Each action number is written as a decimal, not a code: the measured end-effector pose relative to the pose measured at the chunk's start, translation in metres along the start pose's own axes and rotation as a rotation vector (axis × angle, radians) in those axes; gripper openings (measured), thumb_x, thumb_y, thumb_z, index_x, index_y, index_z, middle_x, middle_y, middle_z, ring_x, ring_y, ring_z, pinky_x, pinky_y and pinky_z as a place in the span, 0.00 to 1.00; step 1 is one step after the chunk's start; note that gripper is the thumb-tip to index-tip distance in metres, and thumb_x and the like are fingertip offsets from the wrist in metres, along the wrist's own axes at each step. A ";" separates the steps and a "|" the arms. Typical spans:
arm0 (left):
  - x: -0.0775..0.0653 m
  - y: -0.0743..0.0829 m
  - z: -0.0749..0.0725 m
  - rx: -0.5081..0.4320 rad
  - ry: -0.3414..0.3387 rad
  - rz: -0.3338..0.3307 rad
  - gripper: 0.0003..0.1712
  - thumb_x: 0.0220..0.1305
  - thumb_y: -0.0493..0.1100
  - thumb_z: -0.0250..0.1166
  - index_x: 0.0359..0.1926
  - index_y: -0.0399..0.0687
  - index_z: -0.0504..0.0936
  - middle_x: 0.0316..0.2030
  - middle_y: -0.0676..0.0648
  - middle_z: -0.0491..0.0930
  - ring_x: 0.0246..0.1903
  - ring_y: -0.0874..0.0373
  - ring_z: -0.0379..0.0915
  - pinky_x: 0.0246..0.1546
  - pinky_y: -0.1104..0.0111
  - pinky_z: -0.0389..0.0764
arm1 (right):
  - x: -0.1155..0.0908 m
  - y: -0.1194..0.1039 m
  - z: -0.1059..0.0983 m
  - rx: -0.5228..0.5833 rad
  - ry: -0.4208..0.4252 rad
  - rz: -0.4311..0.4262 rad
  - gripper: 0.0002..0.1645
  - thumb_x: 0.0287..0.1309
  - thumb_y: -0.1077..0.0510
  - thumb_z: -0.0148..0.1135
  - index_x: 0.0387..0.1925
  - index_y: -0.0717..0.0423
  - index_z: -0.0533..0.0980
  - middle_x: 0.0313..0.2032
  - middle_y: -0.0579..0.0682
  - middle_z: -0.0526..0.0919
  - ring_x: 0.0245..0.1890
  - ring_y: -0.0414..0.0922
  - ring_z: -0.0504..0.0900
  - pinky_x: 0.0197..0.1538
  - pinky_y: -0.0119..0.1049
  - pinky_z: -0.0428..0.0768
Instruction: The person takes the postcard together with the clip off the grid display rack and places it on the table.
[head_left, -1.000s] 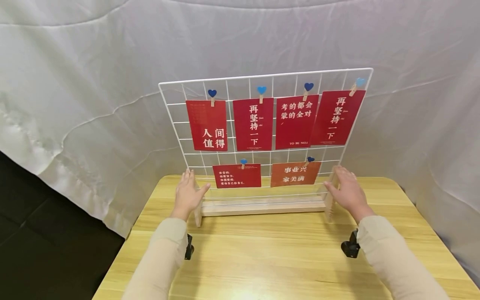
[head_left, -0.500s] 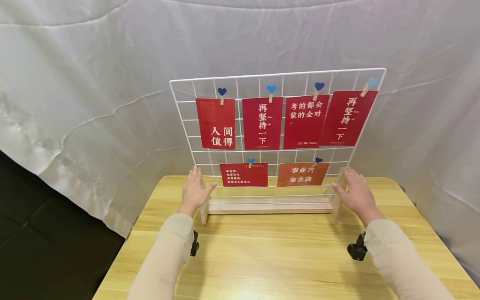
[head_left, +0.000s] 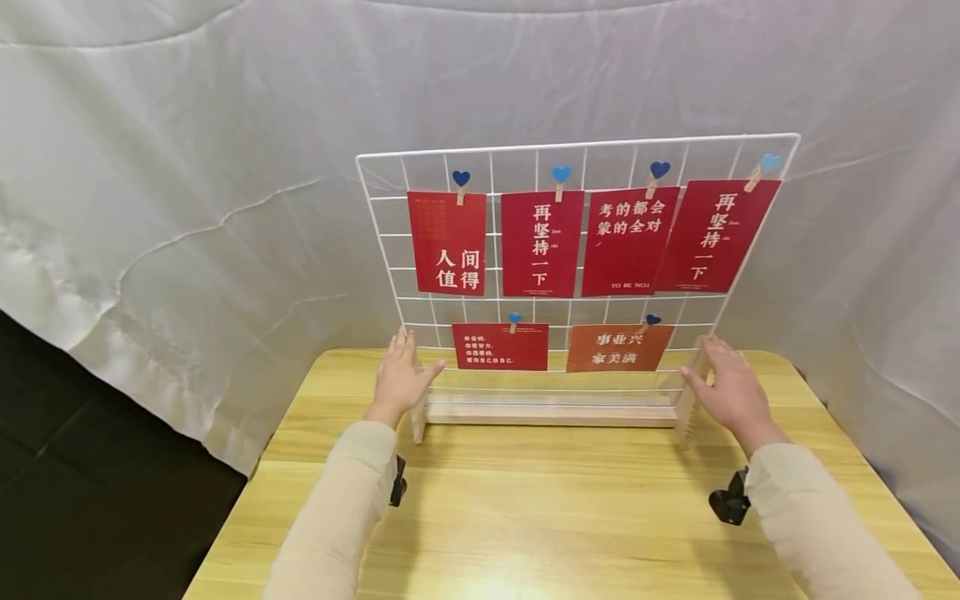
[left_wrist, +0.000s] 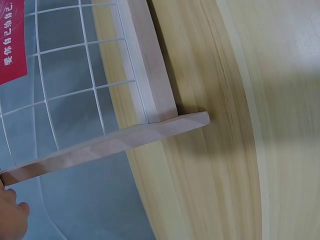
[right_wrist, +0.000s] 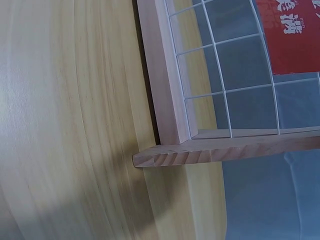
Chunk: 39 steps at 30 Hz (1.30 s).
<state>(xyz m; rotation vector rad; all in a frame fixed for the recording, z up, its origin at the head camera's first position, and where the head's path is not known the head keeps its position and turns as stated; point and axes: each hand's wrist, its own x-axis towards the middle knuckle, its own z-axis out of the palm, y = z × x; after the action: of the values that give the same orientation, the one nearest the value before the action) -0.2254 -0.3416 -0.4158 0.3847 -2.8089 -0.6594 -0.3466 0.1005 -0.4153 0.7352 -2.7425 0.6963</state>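
A white wire grid panel [head_left: 492, 225] stands upright in a wooden base [head_left: 551, 415], slightly askew in the head view. Red cards [head_left: 542, 246] hang on it in an upper row, held by small clothespins with blue hearts [head_left: 562, 174]. Below them hang a red card [head_left: 499, 347] and an orange card [head_left: 618, 348]. My left hand [head_left: 400, 379] holds the left wooden upright [left_wrist: 125, 140], thumb toward the front. The right hand [head_left: 735, 396] holds the right upright [right_wrist: 200, 152] likewise. Only a few left fingers [left_wrist: 11, 215] show in the left wrist view; the right wrist view shows no hand.
The stand rests on a light wooden table [head_left: 517, 517] with rounded back corners. Pale grey cloth [head_left: 225, 125] hangs close behind and at both sides. A dark area [head_left: 75, 467] lies left of the table. Black wrist cameras [head_left: 730, 497] hang under the sleeves.
The grid stand has slid to the right across the table, with both hands moving along on its uprights. All cards and clothespins have stayed in place on the grid.
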 end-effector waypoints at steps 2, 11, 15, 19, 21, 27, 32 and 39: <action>0.000 0.000 0.001 -0.003 0.002 0.001 0.47 0.56 0.63 0.49 0.64 0.36 0.44 0.64 0.40 0.37 0.63 0.48 0.31 0.59 0.54 0.39 | 0.000 0.000 0.000 -0.003 -0.002 -0.003 0.40 0.60 0.44 0.42 0.60 0.72 0.49 0.60 0.70 0.48 0.60 0.62 0.44 0.61 0.50 0.37; -0.001 0.001 -0.002 0.010 -0.015 0.002 0.47 0.57 0.64 0.46 0.64 0.36 0.43 0.64 0.39 0.37 0.63 0.48 0.31 0.59 0.53 0.41 | -0.001 -0.001 0.000 0.016 -0.005 0.009 0.40 0.60 0.44 0.42 0.60 0.72 0.48 0.60 0.70 0.47 0.60 0.63 0.44 0.61 0.51 0.37; -0.001 0.002 -0.004 0.008 -0.017 0.004 0.46 0.57 0.63 0.48 0.64 0.35 0.44 0.64 0.38 0.38 0.63 0.47 0.32 0.59 0.52 0.42 | -0.001 0.000 0.001 0.027 -0.003 0.018 0.40 0.60 0.44 0.42 0.60 0.72 0.48 0.60 0.70 0.47 0.60 0.63 0.44 0.61 0.51 0.37; 0.000 0.003 -0.004 0.002 -0.018 0.005 0.47 0.57 0.63 0.48 0.64 0.35 0.44 0.64 0.37 0.39 0.62 0.46 0.32 0.59 0.52 0.42 | 0.000 0.001 0.001 0.032 -0.002 0.023 0.41 0.60 0.43 0.42 0.60 0.72 0.48 0.60 0.70 0.47 0.60 0.62 0.44 0.61 0.51 0.37; 0.000 0.003 -0.005 -0.005 -0.019 0.004 0.47 0.57 0.63 0.48 0.64 0.35 0.44 0.64 0.37 0.39 0.62 0.46 0.32 0.59 0.51 0.42 | 0.000 0.001 0.001 0.034 -0.004 0.023 0.41 0.60 0.44 0.42 0.60 0.71 0.48 0.60 0.70 0.46 0.60 0.62 0.44 0.61 0.51 0.37; -0.001 0.002 -0.006 -0.016 -0.041 -0.008 0.46 0.57 0.61 0.49 0.64 0.36 0.44 0.64 0.38 0.38 0.63 0.47 0.32 0.59 0.51 0.42 | -0.001 0.000 -0.001 0.044 -0.022 0.034 0.41 0.60 0.43 0.41 0.61 0.71 0.46 0.61 0.69 0.45 0.60 0.62 0.42 0.61 0.51 0.36; 0.000 0.003 -0.008 -0.003 -0.057 -0.006 0.45 0.58 0.61 0.48 0.64 0.36 0.43 0.64 0.39 0.37 0.63 0.48 0.31 0.58 0.51 0.42 | -0.001 -0.001 -0.002 0.056 -0.028 0.049 0.41 0.60 0.43 0.41 0.61 0.70 0.45 0.61 0.69 0.44 0.61 0.62 0.41 0.60 0.52 0.37; 0.000 0.003 -0.009 0.005 -0.070 -0.013 0.44 0.58 0.60 0.48 0.64 0.36 0.43 0.64 0.39 0.38 0.63 0.47 0.32 0.58 0.51 0.42 | 0.000 -0.001 -0.001 0.081 -0.031 0.052 0.41 0.60 0.44 0.41 0.62 0.68 0.44 0.62 0.67 0.42 0.61 0.60 0.40 0.60 0.52 0.36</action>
<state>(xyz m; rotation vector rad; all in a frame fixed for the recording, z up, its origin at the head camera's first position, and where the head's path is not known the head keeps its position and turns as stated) -0.2238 -0.3425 -0.4059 0.3887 -2.8768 -0.6808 -0.3460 0.1003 -0.4143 0.6985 -2.7847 0.8176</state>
